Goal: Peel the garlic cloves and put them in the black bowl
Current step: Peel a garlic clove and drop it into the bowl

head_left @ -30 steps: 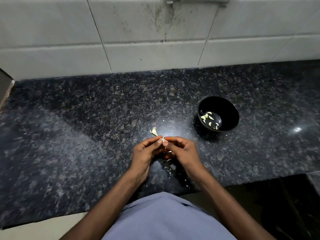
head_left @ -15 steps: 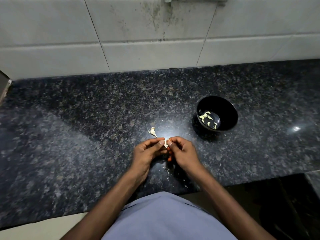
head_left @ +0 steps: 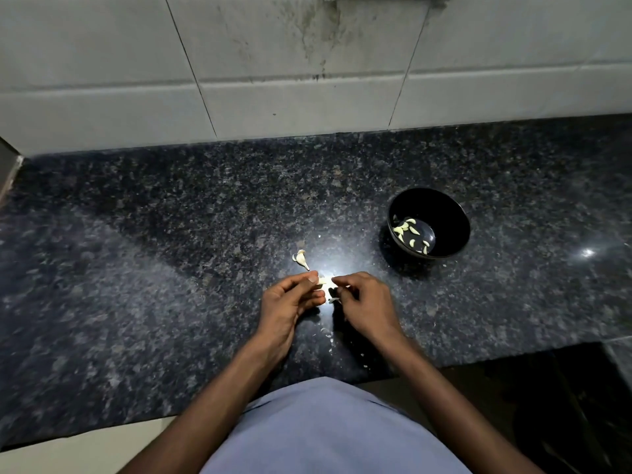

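One garlic clove point(head_left: 325, 283) sits at frame centre, pinched between the curled fingers of the left hand point(head_left: 290, 302) and right hand point(head_left: 366, 302). Its long axis cannot be told; the black bowl point(head_left: 444, 213) lies to the upper right, nearer the right hand, while another clove point(head_left: 301, 258) waits on the tabletop point(head_left: 136, 268) just upper left.

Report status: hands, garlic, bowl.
Left hand and right hand pinch one clove, peeling. Spare clove on counter. Bowl holds peeled cloves. Path clear.
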